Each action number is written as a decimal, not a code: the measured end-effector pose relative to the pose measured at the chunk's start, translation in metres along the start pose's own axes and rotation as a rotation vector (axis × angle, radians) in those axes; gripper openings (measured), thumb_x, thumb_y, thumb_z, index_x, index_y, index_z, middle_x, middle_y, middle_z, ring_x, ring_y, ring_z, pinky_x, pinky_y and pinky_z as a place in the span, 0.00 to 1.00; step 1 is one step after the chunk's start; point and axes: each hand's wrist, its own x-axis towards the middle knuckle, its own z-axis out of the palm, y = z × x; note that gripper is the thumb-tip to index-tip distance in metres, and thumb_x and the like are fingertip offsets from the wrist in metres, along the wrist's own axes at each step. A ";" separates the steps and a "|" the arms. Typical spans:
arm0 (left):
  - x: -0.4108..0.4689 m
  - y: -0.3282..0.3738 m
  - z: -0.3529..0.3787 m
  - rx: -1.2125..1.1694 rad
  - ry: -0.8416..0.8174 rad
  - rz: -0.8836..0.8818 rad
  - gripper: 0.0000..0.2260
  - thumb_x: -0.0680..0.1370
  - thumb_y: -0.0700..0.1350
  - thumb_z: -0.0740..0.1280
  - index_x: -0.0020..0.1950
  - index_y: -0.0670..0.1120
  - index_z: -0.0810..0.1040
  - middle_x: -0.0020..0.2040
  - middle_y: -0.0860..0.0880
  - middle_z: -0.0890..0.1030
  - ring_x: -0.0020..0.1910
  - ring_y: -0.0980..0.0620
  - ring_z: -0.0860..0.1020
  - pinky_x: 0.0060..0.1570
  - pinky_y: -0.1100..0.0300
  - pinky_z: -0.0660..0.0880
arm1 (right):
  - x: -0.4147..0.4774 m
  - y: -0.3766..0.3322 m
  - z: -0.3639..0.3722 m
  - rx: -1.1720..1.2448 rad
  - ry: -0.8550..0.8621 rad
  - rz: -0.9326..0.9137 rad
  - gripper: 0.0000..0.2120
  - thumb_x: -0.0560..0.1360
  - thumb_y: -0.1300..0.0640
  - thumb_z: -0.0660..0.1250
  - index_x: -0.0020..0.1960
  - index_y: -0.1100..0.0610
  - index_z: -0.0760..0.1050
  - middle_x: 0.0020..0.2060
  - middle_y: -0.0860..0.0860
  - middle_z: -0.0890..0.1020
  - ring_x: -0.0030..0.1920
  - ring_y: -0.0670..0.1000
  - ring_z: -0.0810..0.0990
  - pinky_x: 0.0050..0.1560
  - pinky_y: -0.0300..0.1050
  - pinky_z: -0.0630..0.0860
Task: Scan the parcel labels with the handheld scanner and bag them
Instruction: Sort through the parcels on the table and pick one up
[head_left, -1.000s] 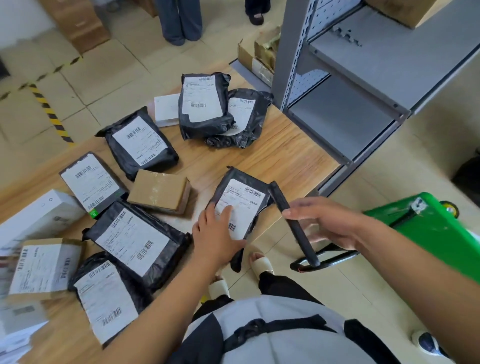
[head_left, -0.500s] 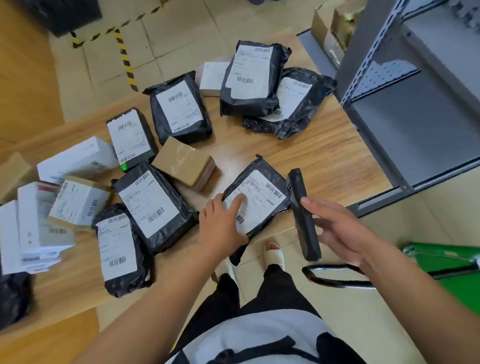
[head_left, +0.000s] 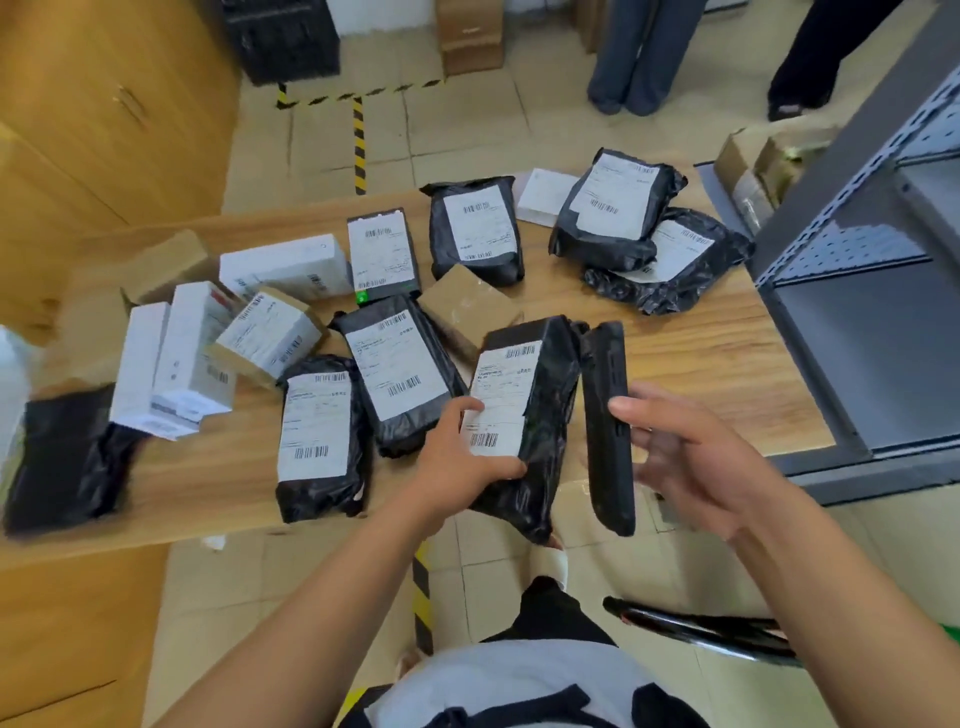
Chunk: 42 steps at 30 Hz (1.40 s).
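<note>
1. One black plastic mailer parcel (head_left: 550, 415) with a white barcode label is tilted over the near edge of the table. Its lower end hangs past the edge above the floor; I cannot tell whether its far end touches the wood.
2. The left hand (head_left: 462, 460) grips this parcel at its near left side, thumb on the label beside the lower barcode and fingers curled underneath.
3. The black slab-shaped handheld scanner (head_left: 608, 431) stands on end just beside the parcel's right side. The right hand (head_left: 691, 457) holds it, fingers wrapped round its right edge and back. The two hands are apart, each clamped on its own thing.
4. Several more black labelled mailers (head_left: 395, 364) lie label-up across the table, two of them overlapping at the far right. A brown taped cardboard box (head_left: 467, 306) sits among them, and white cartons (head_left: 285, 265) are crowded at the left.
5. All of this rests on a light wood-grain table (head_left: 701, 364).
6. Grey metal shelving (head_left: 857, 338) stands against the table's right end, and yellow-brown wooden cabinets (head_left: 104, 104) line the left wall.
7. The beige tiled floor (head_left: 467, 119) carries yellow-and-black hazard tape (head_left: 358, 140). Beyond the table stand two people's legs (head_left: 634, 52), and a black tubular handle (head_left: 701, 629) shows at lower right.
</note>
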 end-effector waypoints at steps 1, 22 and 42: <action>-0.013 -0.008 -0.012 -0.076 -0.007 0.001 0.34 0.62 0.50 0.81 0.59 0.67 0.66 0.60 0.53 0.71 0.52 0.48 0.78 0.46 0.51 0.83 | -0.004 0.005 0.015 -0.013 -0.012 -0.003 0.18 0.71 0.54 0.71 0.60 0.56 0.84 0.51 0.54 0.86 0.48 0.51 0.83 0.41 0.44 0.81; -0.219 -0.245 -0.265 -0.946 0.471 0.104 0.34 0.72 0.42 0.76 0.73 0.61 0.68 0.55 0.50 0.84 0.48 0.55 0.85 0.35 0.61 0.79 | -0.001 0.115 0.361 -0.270 -0.294 0.225 0.33 0.60 0.49 0.77 0.63 0.61 0.81 0.55 0.60 0.82 0.67 0.71 0.75 0.57 0.61 0.79; -0.165 -0.283 -0.485 -0.938 0.803 -0.167 0.30 0.68 0.50 0.78 0.66 0.67 0.72 0.51 0.57 0.85 0.55 0.55 0.82 0.45 0.53 0.78 | 0.227 0.105 0.535 -0.394 -0.557 0.332 0.17 0.67 0.50 0.75 0.54 0.54 0.87 0.52 0.56 0.86 0.55 0.58 0.80 0.57 0.58 0.79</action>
